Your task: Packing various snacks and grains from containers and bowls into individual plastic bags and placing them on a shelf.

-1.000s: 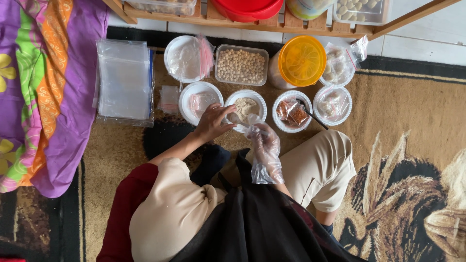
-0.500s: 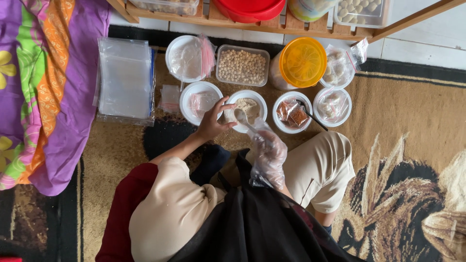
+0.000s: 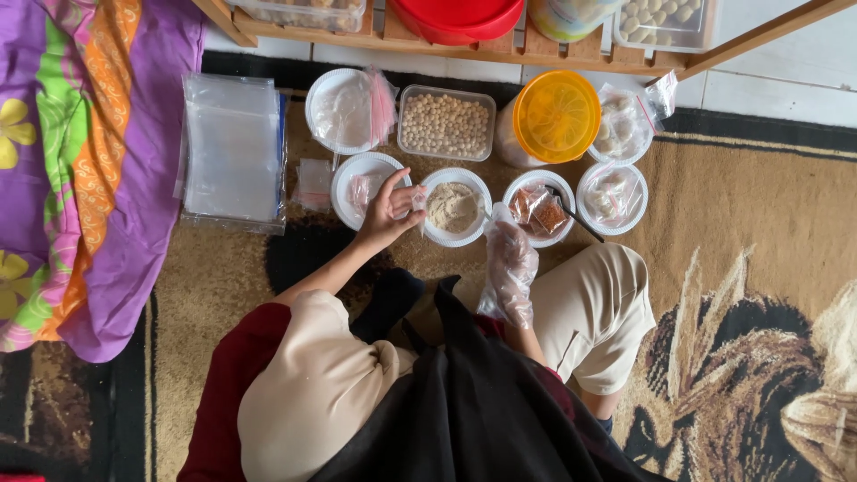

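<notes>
Two hands flank your round white bowl of beige powder (image 3: 455, 207): left hand (image 3: 386, 214) pinches a small clear packet (image 3: 417, 200); plastic-gloved right hand (image 3: 511, 259) hangs loose, empty.

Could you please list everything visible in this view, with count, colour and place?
Round white plastic bowl of beige powder: one, centre.
Small clear plastic bag: one, in left hand.
Other round white bowls holding packets: five, around it.
Clear rectangular tub of pale round nuts: one, back row.
Jar with orange lid: one, back right.
Stack of clear zip bags: one, left.
Purple patterned cloth: one, far left.
Brown patterned carpet: underneath.
Left hand: bare, pinching the bag.
Right hand: in clear plastic glove, holding nothing I can make out.
</notes>
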